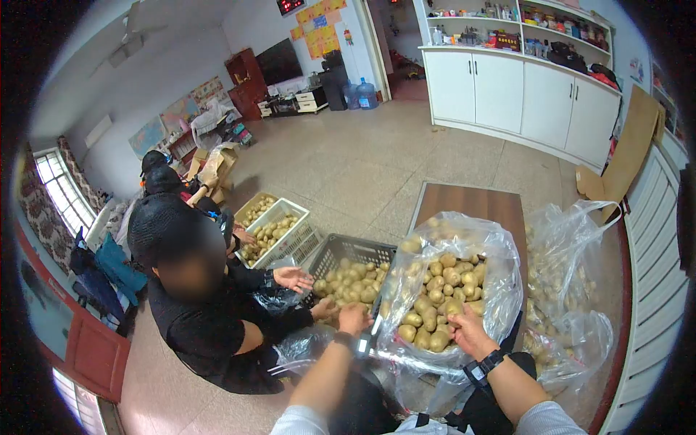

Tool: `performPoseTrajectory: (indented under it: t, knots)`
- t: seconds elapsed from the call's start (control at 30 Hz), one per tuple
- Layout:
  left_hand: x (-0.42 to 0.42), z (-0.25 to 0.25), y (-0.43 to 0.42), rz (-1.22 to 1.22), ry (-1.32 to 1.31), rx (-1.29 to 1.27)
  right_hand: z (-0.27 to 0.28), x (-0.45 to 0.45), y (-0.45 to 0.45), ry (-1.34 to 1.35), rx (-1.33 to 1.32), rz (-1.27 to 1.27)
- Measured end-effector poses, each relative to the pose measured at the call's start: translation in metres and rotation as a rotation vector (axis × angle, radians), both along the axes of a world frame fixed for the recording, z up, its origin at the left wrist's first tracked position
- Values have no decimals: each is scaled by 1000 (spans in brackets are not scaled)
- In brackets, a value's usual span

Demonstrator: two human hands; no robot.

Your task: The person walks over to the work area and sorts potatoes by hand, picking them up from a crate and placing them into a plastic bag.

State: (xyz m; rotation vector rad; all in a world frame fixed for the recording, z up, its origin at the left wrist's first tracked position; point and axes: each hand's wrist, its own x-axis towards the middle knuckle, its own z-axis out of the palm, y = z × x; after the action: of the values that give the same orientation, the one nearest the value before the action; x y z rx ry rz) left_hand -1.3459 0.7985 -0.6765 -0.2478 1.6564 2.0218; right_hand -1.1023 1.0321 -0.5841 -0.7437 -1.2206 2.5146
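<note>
A clear plastic bag [500,254] stands open in front of me, filled with potatoes [451,278], brownish-yellow and egg-shaped. My right hand [471,335], with a dark watch on its wrist, reaches over the bag's near side; its fingers close around a potato at the edge of the pile. To the left, a dark grey crate [341,249] holds more potatoes [353,281]. At that crate's near right corner is my left hand [354,319], fingers curled, their tips hidden from me. A white-faced band sits at that wrist.
Beside the crate, a person in black [210,319] holds one palm [293,279] open above it, the other hand at its potatoes. Behind stands a white crate [301,243] of potatoes. Filled plastic bags [562,290] lie right of the brown board [471,201]. White cabinets [500,87] line the back.
</note>
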Motion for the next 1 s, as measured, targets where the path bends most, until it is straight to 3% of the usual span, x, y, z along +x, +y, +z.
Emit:
performPoseTrajectory:
  t: [0.07,0.17,0.27,0.43,0.67,0.73,0.83,1.0]
  knots:
    - [18,29,14,-239,2,21,2,-3,-5,2,-83,109]
    - [48,65,37,-402,16,-29,9,-5,-18,-48,-166,214]
    - [80,96,50,-584,19,-72,6,-11,-30,-6,-48,352]
    - [90,98,52,-928,-75,-23,20,-19,-45,-47,38,494]
    - [92,82,52,-938,-218,128,23,-22,-52,-124,375,477]
    - [91,75,52,-892,-196,178,-8,-27,-54,-149,1124,285]
    - [92,83,52,-875,-164,165,2,-24,-55,-214,1051,376]
    - [82,81,47,-781,-173,207,18,-17,-58,-250,1135,282]
